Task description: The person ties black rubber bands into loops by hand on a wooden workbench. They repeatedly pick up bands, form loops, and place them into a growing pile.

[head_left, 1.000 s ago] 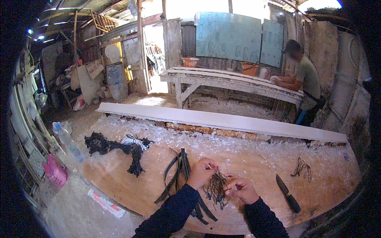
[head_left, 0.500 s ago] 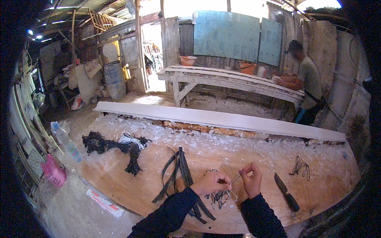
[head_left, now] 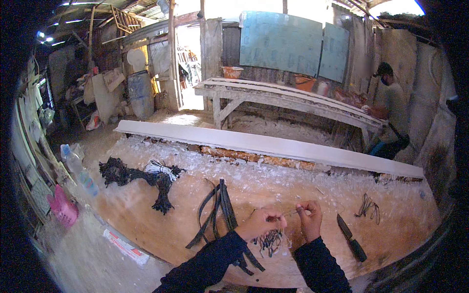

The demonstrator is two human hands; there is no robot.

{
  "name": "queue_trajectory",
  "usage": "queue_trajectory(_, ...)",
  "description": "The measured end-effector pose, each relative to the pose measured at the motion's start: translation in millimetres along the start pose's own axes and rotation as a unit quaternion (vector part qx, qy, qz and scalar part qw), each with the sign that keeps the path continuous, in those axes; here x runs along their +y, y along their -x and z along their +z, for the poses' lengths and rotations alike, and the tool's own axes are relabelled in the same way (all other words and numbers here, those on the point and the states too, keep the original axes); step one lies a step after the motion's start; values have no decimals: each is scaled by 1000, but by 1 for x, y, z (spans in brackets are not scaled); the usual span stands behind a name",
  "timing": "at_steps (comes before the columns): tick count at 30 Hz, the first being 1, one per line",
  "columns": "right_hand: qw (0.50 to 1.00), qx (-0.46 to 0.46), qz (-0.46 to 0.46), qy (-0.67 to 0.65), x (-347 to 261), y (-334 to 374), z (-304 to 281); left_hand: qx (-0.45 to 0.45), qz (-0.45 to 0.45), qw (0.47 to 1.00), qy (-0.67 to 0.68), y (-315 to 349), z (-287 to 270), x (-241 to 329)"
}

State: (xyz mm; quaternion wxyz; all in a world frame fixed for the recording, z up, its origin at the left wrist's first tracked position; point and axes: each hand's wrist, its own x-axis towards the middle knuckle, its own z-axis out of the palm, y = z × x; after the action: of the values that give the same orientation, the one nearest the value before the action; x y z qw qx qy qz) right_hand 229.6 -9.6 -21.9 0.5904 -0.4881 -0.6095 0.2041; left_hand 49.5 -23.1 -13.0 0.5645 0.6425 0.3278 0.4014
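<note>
A thin cord (head_left: 291, 212) is stretched between my two hands above the wooden board. My left hand (head_left: 263, 223) pinches one part of it, fingers closed. Upright, my right hand (head_left: 310, 219) grips the other part between thumb and fingers. Beneath my left hand lies a tangled pile of short dark and pale cords (head_left: 270, 241). Black rubber-like strips (head_left: 225, 210) lie to its left, partly hidden under my left sleeve. To the right of my right hand rests a knife (head_left: 351, 238) with a dark handle, and beyond it a small loose bunch of cords (head_left: 368, 206).
Dark and white cord bundles (head_left: 161, 180) lie on the board's left. A long white moulding (head_left: 264, 144) spans its far edge. A plastic bottle (head_left: 79, 171) and a pink container (head_left: 63, 207) stand left. Behind, a person (head_left: 391, 107) works at a long bench (head_left: 288, 100).
My hands keep hold of the cord, with the stretch between them now lying flatter. The person at the bench has shifted to the right and bent forward.
</note>
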Motion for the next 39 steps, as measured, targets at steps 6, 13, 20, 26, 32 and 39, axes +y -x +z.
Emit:
queue_trajectory(6,967,-133,78,-205,-18,16,5,276,79,951,-119,-5,-35,-8)
queue_trajectory(13,912,-392,-54,-109,-44,32,13,393,58,906,-143,-6,-29,-8)
queue_trajectory(20,919,-355,-167,44,-53,30,6,409,132,880,-204,-3,-18,-2)
queue_trajectory(26,930,-323,-155,85,-55,30,2,356,151,910,-150,-5,-8,-7)
queue_trajectory(32,962,-242,-119,37,-53,25,-1,290,155,925,-188,-5,-7,-12)
queue_trajectory(39,995,-77,-66,-11,-30,19,3,189,156,949,-201,-6,-7,-11)
